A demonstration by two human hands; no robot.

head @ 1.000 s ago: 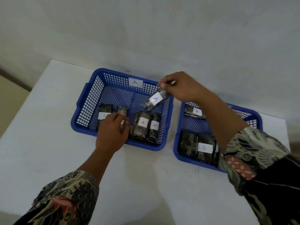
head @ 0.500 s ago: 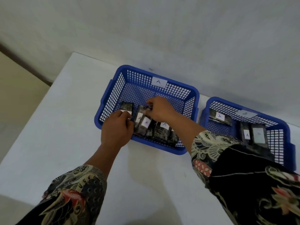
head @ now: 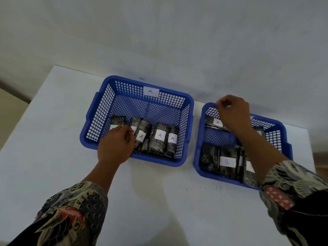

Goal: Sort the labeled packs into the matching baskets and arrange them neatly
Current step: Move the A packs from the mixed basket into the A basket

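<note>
Basket A [head: 92, 121], blue with an "A" tag on its far wall, holds a front row of several dark packs with A labels [head: 159, 137]. My left hand [head: 115, 148] lies over the left end of that row, its curled fingers holding a pack [head: 133, 123]. Basket B [head: 197, 157] stands to the right, with dark B packs [head: 227, 162] along its front. One A-labelled pack [head: 213, 122] lies at its far left. My right hand [head: 232, 114] hovers just above that pack with its fingers curled, and nothing shows in them.
Both baskets sit on a white table [head: 53, 139] against a pale wall. The table's left edge and far edge run close behind the baskets. My patterned sleeves cover the near corners of the view.
My right hand set the A pack into basket A's row, let go, and swung back over basket B's far left, holding nothing. My left hand stayed on the row.
</note>
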